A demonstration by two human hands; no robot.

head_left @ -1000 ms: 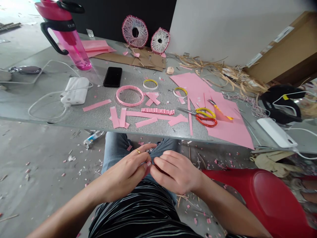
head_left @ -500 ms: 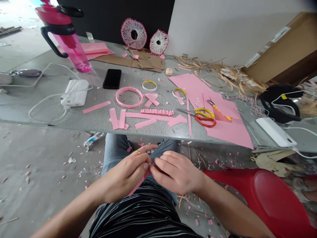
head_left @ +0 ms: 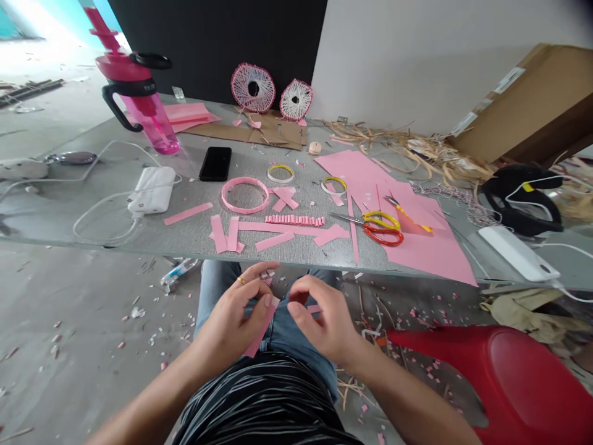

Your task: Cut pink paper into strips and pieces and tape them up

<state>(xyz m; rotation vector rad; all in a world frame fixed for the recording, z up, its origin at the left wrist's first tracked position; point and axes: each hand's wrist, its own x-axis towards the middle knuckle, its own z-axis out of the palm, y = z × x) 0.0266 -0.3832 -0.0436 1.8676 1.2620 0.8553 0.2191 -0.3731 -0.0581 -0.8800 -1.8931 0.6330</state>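
Observation:
My left hand [head_left: 236, 315] pinches a pink paper strip [head_left: 260, 330] over my lap, below the table's near edge; the strip hangs down past my thumb. My right hand [head_left: 322, 318] is a little to the right, fingers curled, with a small bit of pink paper [head_left: 314, 308] at its fingertips. On the glass table [head_left: 65, 213] above lie a pleated pink strip [head_left: 294, 220], several flat pink strips [head_left: 188, 214], a pink paper ring [head_left: 244, 194] and yellow-and-red scissors [head_left: 380, 225].
A pink water bottle [head_left: 146, 105], a black phone [head_left: 215, 163] and a white power bank [head_left: 152, 190] with cable are at left. Large pink sheets [head_left: 417, 238], two tape rings [head_left: 280, 173], straw, a cardboard box [head_left: 532, 105] and a red stool [head_left: 509, 371] are at right. Paper scraps litter the floor.
My hands have drawn apart; the pink strip now hangs from my left hand alone. The view has tilted up, so the table sits lower in the picture.

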